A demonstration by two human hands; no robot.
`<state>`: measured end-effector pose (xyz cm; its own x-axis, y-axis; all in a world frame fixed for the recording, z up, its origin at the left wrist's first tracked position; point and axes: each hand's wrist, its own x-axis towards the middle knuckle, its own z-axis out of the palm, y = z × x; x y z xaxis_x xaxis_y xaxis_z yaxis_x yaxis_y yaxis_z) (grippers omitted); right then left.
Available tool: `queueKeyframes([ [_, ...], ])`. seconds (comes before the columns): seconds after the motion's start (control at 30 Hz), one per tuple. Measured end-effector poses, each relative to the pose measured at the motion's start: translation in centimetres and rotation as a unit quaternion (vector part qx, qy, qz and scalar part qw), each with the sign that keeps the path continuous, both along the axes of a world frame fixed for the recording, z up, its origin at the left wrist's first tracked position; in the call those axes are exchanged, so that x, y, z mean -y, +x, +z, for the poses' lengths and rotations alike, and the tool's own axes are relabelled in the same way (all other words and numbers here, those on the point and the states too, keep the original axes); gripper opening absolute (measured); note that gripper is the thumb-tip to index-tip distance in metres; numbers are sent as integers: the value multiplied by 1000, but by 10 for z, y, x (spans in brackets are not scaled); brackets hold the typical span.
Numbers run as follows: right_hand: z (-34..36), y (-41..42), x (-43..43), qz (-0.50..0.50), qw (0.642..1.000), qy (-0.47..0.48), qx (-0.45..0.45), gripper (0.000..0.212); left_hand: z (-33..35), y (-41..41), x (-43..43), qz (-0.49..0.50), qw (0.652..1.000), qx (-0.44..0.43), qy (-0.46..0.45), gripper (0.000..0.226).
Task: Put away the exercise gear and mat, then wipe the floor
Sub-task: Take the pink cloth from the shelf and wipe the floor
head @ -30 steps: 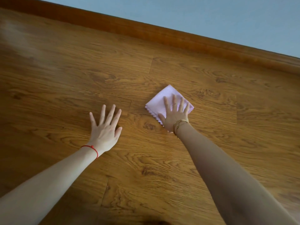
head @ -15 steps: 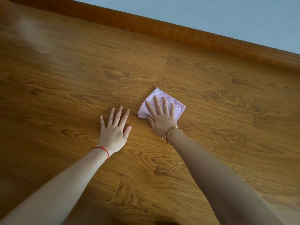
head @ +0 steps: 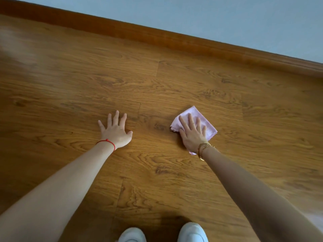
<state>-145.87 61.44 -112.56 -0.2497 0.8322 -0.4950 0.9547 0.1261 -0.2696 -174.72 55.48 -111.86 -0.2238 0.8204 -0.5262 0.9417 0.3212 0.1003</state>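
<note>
Head view: at the far left the wooden floor (head: 70, 84) carries a pale, smeared glare, and I cannot make out the grain there. My left forearm comes in from the lower left corner, cut off by the frame edge, with a red string (head: 107, 142) round the wrist. My left hand (head: 116, 132) lies palm down on the boards, fingers straight and spread, grasping nothing.

Between my arms, at the bottom edge, only the toes of my two white shoes (head: 132, 235) show.

Further right, well apart from the left hand, the pink cloth (head: 208, 126) lies flat on the floor. My right hand (head: 192, 135) presses down on it with straight fingers, not curled round it. The hand hides the middle of the cloth; its edges stick out beyond the fingers and a small corner peeks out beside the wrist. A gold bangle (head: 202, 149) sits on that wrist. The right forearm is in shade and is cut off at the lower right corner.

Behind it all, a brown baseboard (head: 157, 34) slants from upper left down to the right, under a grey-blue wall (head: 227, 14).
</note>
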Motion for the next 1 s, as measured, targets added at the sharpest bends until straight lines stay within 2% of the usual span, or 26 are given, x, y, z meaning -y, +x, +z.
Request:
queueKeyframes([
  [0.1, -4, -20, 43, 112, 994, 13, -10, 55, 7, 19, -3, 26, 999, 18, 30, 77],
  [0.2, -4, -22, 84, 185, 981, 46, -40, 54, 4, 36, 2, -32, 993, 37, 106, 74],
  [0.27, -8, -11, 90, 195, 978, 62, -43, 54, 0, 49, 5, -78, 987, 53, 133, 72],
  [0.37, -17, 16, 64, 150, 986, 70, -8, 56, -4, 68, 3, -128, 982, 68, 123, 69],
  [0.57, -6, 65, -26, -79, 996, 20, 22, 54, -1, 81, 8, -161, 976, 91, 118, 67],
  [0.67, -1, 62, -38, -108, 994, -2, 18, 54, -3, 78, 22, -158, 977, 95, 107, 66],
  [0.73, 0, 56, -32, -82, 997, -7, 13, 54, -5, 79, 27, -166, 976, 92, 102, 66],
  [0.93, -4, 57, 20, 94, 994, 43, 19, 53, -2, 116, 10, -155, 980, 67, 106, 67],
  [1.0, -2, 66, 44, 124, 991, 40, 19, 54, 4, 137, 5, -180, 974, 73, 112, 66],
])
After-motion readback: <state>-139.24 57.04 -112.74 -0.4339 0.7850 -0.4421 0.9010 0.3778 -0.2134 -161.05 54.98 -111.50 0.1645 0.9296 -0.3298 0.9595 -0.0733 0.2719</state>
